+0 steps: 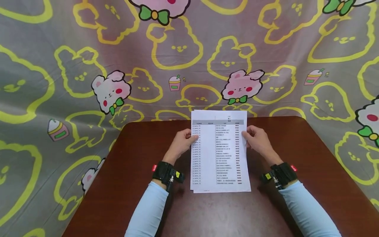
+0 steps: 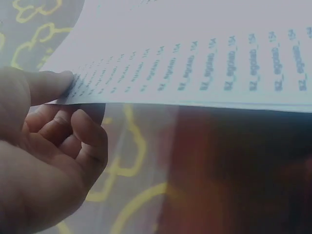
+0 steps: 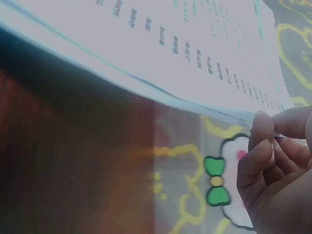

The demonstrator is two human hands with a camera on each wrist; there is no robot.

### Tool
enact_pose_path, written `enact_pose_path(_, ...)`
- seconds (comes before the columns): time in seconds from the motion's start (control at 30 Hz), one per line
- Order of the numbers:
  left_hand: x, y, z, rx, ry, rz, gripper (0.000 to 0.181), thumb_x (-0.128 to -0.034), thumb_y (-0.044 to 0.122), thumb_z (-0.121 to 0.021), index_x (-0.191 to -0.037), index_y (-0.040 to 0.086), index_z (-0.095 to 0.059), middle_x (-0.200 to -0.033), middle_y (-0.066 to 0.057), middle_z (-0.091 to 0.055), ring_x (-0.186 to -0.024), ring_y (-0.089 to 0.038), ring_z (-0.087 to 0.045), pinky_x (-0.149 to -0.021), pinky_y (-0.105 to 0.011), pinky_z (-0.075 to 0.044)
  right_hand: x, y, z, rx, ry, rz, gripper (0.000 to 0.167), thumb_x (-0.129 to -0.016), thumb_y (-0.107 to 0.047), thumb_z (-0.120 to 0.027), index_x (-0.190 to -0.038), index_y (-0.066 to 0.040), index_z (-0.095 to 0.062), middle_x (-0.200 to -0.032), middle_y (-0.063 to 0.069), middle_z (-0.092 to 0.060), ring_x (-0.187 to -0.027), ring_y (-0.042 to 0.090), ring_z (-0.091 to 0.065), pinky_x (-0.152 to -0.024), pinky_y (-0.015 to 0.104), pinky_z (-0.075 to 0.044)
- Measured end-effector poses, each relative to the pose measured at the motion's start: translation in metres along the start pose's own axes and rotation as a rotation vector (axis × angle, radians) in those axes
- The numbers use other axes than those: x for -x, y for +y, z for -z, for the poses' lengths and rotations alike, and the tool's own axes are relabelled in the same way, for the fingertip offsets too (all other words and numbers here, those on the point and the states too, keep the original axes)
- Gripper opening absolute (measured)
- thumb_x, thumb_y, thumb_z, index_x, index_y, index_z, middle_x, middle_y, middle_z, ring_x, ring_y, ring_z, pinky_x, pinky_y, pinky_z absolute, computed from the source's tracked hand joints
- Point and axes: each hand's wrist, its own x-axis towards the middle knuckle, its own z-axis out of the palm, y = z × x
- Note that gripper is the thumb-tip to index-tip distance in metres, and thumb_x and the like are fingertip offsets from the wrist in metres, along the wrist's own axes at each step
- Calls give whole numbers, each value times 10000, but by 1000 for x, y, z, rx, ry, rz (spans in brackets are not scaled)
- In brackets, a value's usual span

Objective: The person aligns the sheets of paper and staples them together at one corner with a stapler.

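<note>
Between the two hands, in the head view, several white sheets of paper are held up, their edges slightly out of line. Rows of small print and a grey header band cover the front sheet. The left hand pinches the left edge, thumb on the printed face and fingers behind, as the left wrist view shows at the paper's edge. On the opposite edge the right hand pinches the sheets between thumb and curled fingers. More than one layer shows along the paper's edge in the right wrist view.
Below the paper lies a dark reddish-brown table with rounded far corners. Behind it hangs a grey curtain with yellow outlines and cartoon rabbits. Black camera straps are worn on both wrists.
</note>
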Motion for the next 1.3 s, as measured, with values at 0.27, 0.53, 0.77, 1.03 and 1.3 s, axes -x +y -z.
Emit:
enact_pose_path(0.27, 6, 32, 13, -188, 87, -157, 233, -966, 318, -613, -1077, 120, -667, -928, -73, -690, -783, -206, -591, -658, -303, -400, 3, -28, 20, -23, 89, 110, 298, -989, -324, -572, -1107, -51, -599, -855, 162, -618, -589, 333, -598, -482, 259, -469)
enact_pose_path(0.53, 19, 63, 26, -271, 181, -241, 228, -957, 332, -624, -1029, 125, -687, -966, -72, -642, -835, -207, -569, -690, -310, -410, 9, -55, 32, -71, 193, 268, 286, -979, -287, -598, -1053, -11, -617, -824, 187, -647, -512, 205, -606, -485, 229, -496)
enact_pose_path(0.77, 23, 66, 30, -274, 216, -264, 220, -954, 328, -629, -1061, 148, -698, -1004, -61, -645, -845, -202, -592, -676, -305, -428, 13, -63, 31, -88, 283, 363, 250, -969, -265, -613, -1055, -33, -648, -850, 150, -678, -543, 165, -624, -525, 175, -501)
enact_pose_path(1.03, 27, 50, 28, -230, 215, -260, 169, -952, 279, -636, -955, 112, -663, -873, -61, -623, -750, -194, -547, -615, -289, -402, 17, -47, 14, -117, 277, 370, 225, -976, -218, -600, -1105, -40, -647, -857, 145, -669, -595, 212, -617, -538, 172, -476)
enact_pose_path(1.3, 26, 38, 27, -208, 184, -203, 189, -945, 285, -639, -924, 99, -666, -800, -68, -643, -742, -199, -564, -634, -299, -406, 19, -33, 5, -131, 226, 328, 230, -978, -274, -594, -1101, -85, -637, -876, 112, -667, -642, 267, -614, -563, 201, -491)
